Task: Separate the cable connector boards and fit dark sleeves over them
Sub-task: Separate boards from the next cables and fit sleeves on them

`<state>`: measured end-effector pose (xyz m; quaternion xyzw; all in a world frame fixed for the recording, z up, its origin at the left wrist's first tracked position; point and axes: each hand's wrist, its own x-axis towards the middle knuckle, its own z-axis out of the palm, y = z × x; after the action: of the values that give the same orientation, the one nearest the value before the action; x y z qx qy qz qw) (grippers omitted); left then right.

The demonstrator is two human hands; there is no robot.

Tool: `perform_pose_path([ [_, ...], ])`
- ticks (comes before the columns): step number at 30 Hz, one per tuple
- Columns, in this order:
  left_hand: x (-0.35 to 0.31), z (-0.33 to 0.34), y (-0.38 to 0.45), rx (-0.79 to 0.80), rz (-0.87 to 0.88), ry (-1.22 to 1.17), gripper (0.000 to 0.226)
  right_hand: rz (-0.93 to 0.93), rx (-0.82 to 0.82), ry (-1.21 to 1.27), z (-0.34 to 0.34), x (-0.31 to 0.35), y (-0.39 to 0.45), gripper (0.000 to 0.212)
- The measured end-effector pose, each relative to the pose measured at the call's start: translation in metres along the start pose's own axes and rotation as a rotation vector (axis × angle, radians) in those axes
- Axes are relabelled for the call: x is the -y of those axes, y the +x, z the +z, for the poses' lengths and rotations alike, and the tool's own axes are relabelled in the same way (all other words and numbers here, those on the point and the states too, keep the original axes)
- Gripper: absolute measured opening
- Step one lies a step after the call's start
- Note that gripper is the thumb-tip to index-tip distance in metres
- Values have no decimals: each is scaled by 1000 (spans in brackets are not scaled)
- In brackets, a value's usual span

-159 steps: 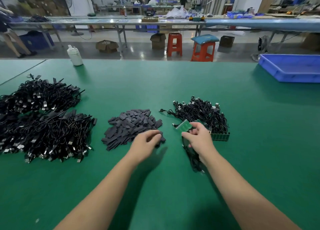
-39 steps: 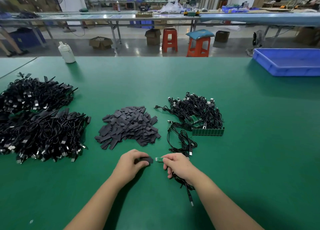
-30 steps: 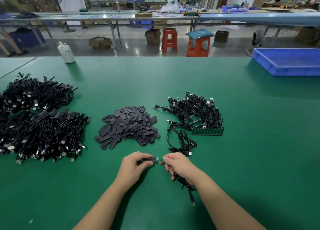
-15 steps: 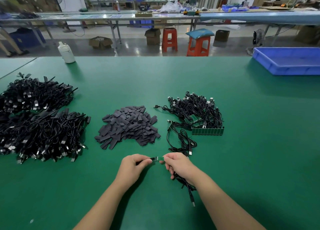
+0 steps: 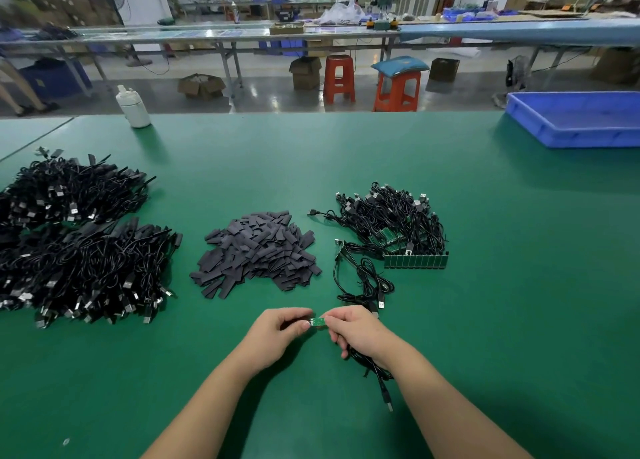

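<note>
One small green connector board point(image 5: 318, 321) being pinched between both hands, near centre of the green bench mat point(image 5: 485, 320). Right hand point(image 5: 360, 334) curling round the board's right end and its thin black cable point(image 5: 377, 375). Left hand point(image 5: 277, 330) closing fingertips at the left end, presumably on a dark sleeve, though mostly hidden. Likely sleeving in progress; next, sliding it fully over. Just beyond, lying waiting: loose heap of dark flat sleeves point(image 5: 256, 250) and strip of unseparated green boards point(image 5: 415, 261).
</note>
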<state>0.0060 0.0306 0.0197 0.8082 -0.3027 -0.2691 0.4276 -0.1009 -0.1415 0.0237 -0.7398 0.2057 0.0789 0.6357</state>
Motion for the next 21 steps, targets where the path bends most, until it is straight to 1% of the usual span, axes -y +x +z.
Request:
perform_pose_path([
  [2,-1,0,-1,6,28,132,27,1,1,2,0,0,0,21],
  [4,-3,0,-1,-18,86,295,25,0,0,4,0,0,0,21],
  [6,-5,0,-2,-65,150,358,21,1,-2,18,0,-1,1,23],
  [9,-5,-2,-2,-162,202,333,20,14,-22,63,0,-1,3,29],
  [12,-5,-2,-3,-232,200,215,19,24,-30,82,-1,-1,3,35],
  [15,-6,0,-3,-246,195,167,17,29,-23,108,-2,-1,3,34],
  [21,-4,2,-2,-230,187,181,21,30,-27,123,-4,-1,3,29],
])
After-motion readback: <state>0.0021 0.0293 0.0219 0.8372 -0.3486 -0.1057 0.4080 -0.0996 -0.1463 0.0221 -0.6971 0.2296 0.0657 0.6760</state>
